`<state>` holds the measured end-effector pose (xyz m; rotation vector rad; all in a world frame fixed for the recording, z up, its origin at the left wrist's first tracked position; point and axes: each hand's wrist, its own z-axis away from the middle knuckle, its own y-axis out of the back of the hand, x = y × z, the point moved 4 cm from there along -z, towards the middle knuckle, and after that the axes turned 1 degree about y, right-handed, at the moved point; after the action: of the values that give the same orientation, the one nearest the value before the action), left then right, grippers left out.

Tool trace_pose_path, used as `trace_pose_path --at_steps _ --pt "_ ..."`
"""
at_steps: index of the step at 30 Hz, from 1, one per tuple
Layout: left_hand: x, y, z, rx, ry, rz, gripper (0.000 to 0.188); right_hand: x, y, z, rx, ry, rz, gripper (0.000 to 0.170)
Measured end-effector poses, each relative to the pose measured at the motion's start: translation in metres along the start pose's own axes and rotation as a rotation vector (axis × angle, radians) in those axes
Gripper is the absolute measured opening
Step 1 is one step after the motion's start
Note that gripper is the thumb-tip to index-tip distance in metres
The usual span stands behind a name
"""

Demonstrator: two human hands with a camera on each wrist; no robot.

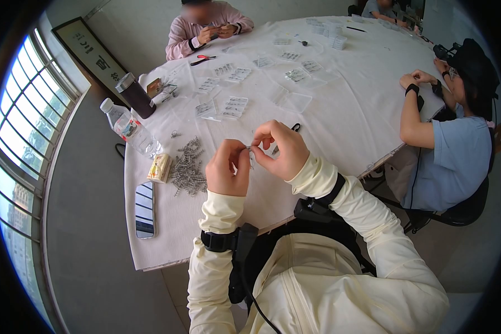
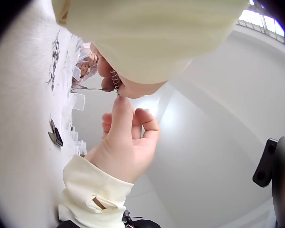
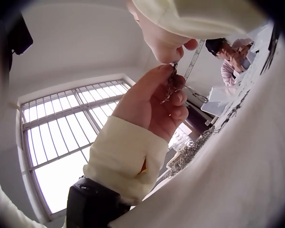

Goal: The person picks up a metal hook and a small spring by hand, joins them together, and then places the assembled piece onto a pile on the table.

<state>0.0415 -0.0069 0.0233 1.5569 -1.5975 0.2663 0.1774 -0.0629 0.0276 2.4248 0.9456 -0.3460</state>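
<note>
The left hand (image 1: 228, 168) pinches a small coiled metal piece (image 3: 170, 88) between thumb and fingers, above the table's near part. Meeting it fingertip to fingertip, the right hand (image 1: 281, 150) pinches the end of the same piece. In the left wrist view the coil (image 2: 115, 79) shows beside the left fingers, with the right hand (image 2: 128, 142) below it. A thin wire loop (image 3: 198, 95) sticks out past the left hand (image 3: 154, 99). Fingers cover much of the piece.
A pile of metal coils (image 1: 189, 170) lies left of the hands, near a tissue pack (image 1: 160, 168), a phone (image 1: 145, 210), a plastic bottle (image 1: 131, 129) and a dark flask (image 1: 136, 97). Clear trays (image 1: 235, 107) lie farther back. Dark-handled pliers (image 2: 55, 135) lie beyond the right hand. Other people sit around the table.
</note>
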Motion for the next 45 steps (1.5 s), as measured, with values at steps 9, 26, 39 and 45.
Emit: trace_pose_path --at_steps 9,26,39,45 --pt "-0.002 0.0 0.0 -0.027 0.073 0.074 0.005 0.005 -0.001 0.001 0.028 -0.109 -0.095 0.029" --pt "-0.012 0.003 0.001 -0.105 0.249 0.457 0.005 0.004 0.007 -0.006 -0.048 -0.117 -0.175 0.014" --pt "-0.012 0.004 0.0 -0.142 0.317 0.598 0.005 0.004 0.005 -0.006 -0.041 -0.075 -0.148 0.015" --pt "-0.013 0.002 0.001 -0.142 0.262 0.526 0.004 0.002 0.007 -0.006 -0.03 -0.063 -0.134 0.014"
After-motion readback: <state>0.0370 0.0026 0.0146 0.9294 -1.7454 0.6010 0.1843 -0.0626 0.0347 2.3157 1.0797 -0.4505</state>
